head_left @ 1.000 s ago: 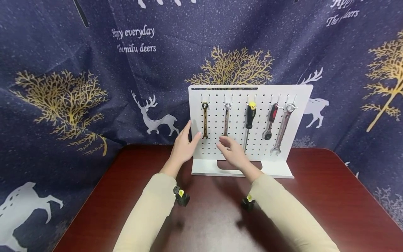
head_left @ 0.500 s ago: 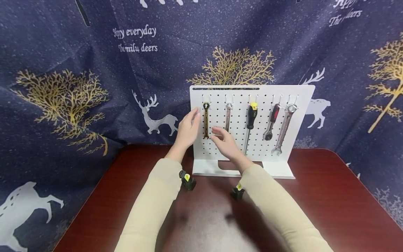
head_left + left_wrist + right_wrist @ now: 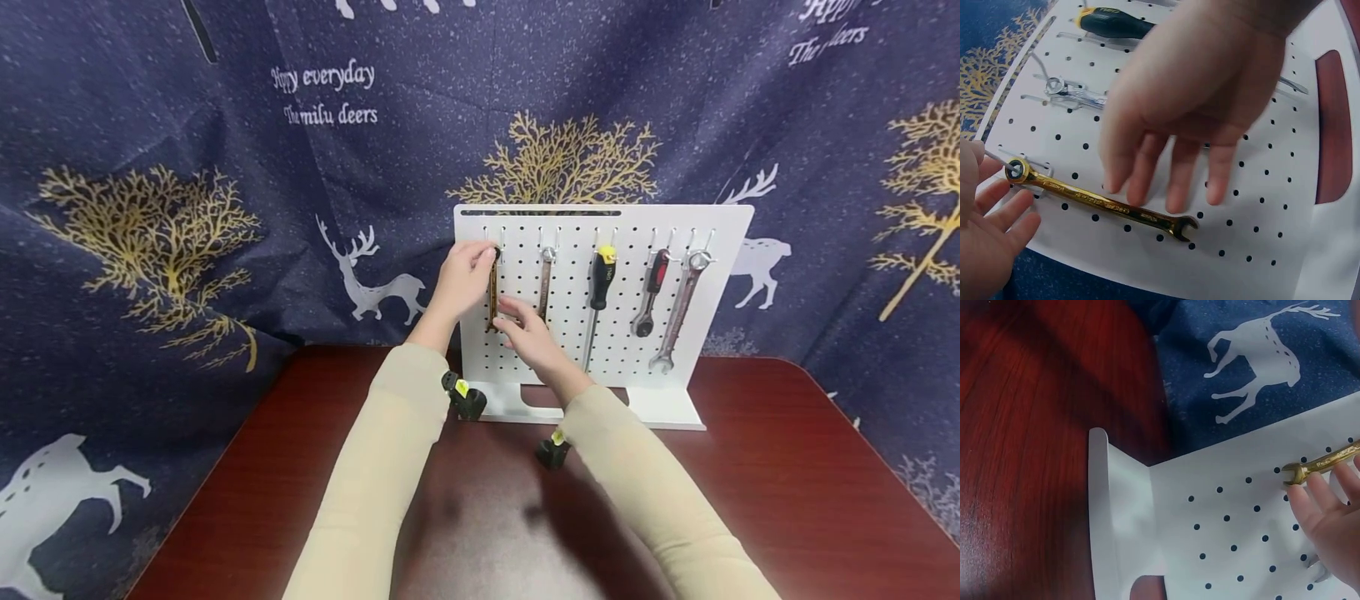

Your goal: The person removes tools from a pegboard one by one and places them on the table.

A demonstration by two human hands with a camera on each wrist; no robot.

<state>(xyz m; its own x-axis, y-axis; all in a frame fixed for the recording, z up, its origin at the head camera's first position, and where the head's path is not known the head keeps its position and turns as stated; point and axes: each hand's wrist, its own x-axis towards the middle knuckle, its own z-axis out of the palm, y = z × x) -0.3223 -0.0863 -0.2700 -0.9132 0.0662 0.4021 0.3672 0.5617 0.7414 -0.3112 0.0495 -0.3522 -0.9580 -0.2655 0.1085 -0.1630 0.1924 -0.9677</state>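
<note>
A gold combination wrench (image 3: 1107, 203) hangs by its ring end from a hook on the white pegboard (image 3: 573, 333). My left hand (image 3: 463, 279) is at that ring end, thumb and fingers spread around its edge in the left wrist view, not closed on it. My right hand (image 3: 531, 340) reaches to the lower half of the wrench, its fingers extended and the fingertips right by the shank near the open jaw end. Beside it hangs a silver combination wrench (image 3: 546, 279), its lower part hidden behind my right hand.
Further right on the board hang a screwdriver (image 3: 602, 283) with a black and yellow handle, a ratchet wrench (image 3: 652, 287) and a large combination wrench (image 3: 681, 317). The board's white base (image 3: 663, 407) stands on a dark red table (image 3: 750, 467), with a patterned curtain (image 3: 405, 183) behind.
My left hand has risen and moved right from the board's left edge to the gold wrench's ring end. My right hand has shifted left and slightly up to its lower end.
</note>
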